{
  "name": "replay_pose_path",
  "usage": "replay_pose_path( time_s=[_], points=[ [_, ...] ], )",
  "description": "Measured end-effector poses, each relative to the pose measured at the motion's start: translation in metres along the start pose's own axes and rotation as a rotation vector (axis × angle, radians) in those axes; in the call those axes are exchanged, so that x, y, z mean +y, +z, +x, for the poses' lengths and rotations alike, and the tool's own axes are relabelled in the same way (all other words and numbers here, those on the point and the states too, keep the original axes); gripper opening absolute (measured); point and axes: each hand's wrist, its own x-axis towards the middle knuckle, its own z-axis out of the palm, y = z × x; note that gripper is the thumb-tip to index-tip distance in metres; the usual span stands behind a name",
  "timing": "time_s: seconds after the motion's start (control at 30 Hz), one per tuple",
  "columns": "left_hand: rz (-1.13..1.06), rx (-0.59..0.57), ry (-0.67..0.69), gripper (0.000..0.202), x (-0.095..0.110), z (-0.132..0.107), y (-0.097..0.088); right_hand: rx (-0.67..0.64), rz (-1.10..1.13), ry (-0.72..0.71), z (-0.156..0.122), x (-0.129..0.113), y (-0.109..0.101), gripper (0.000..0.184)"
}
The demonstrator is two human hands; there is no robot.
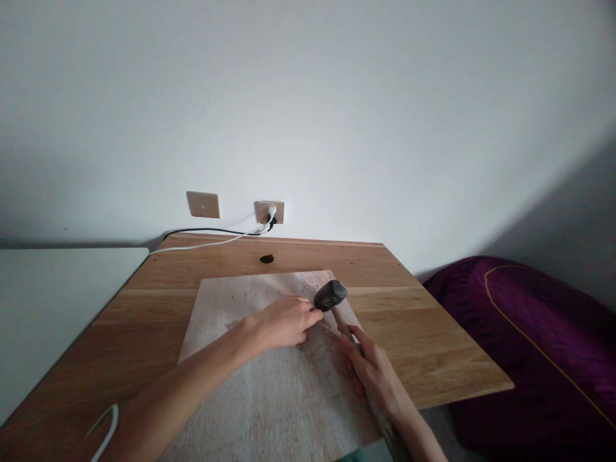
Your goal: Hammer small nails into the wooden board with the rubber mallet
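My right hand (368, 366) is wrapped round the wooden handle of a mallet (330, 295) with a black head. The head is raised a little above a whitish wooden board (255, 398), at the fingertips of my left hand (291, 321). Those left fingers are pinched together over the upper right part of the board. Whatever lies between them is hidden or too small to name. A row of small dark holes or nail spots runs along the board's far side.
Beneath the board is a wooden table (423, 340) with a cable hole (266, 258). A wall socket (269, 212) holds plugs with a black and a white cable (206, 245). A white surface (58, 314) adjoins at left; a purple beanbag (529, 333) sits at right.
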Motion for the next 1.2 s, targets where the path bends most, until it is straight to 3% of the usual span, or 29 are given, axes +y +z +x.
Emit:
replay_pose_path(
  time_s=[0.1, 0.2, 0.3, 0.47, 0.6, 0.77, 1.2],
  points=[
    [0.041, 0.077, 0.072, 0.022, 0.01, 0.0, 0.009, -0.001, -0.002, -0.003, -0.001, -0.003, 0.0, 0.061],
    [-0.026, 0.153, 0.088, 0.022, 0.005, 0.0, 0.012, -0.013, -0.014, -0.015, -0.001, -0.005, 0.0, 0.059],
    [-0.124, 0.203, 0.004, 0.019, -0.016, 0.001, 0.006, -0.016, -0.012, -0.006, -0.002, -0.007, 0.0, 0.057],
    [-0.272, 0.355, -0.292, 0.014, -0.066, -0.001, -0.002, -0.032, 0.011, -0.03, -0.002, -0.007, 0.001, 0.054],
    [-0.342, 0.346, -0.334, 0.008, -0.085, -0.003, 0.006, -0.033, 0.03, 0.003, -0.002, -0.006, 0.002, 0.057],
    [-0.414, 0.331, -0.342, 0.005, -0.087, -0.005, 0.017, -0.028, 0.006, -0.008, -0.003, -0.008, 0.001, 0.059],
    [-0.397, 0.349, -0.336, 0.007, -0.078, -0.006, 0.015, -0.021, -0.005, -0.011, -0.003, -0.007, 0.001, 0.059]
  ],
)
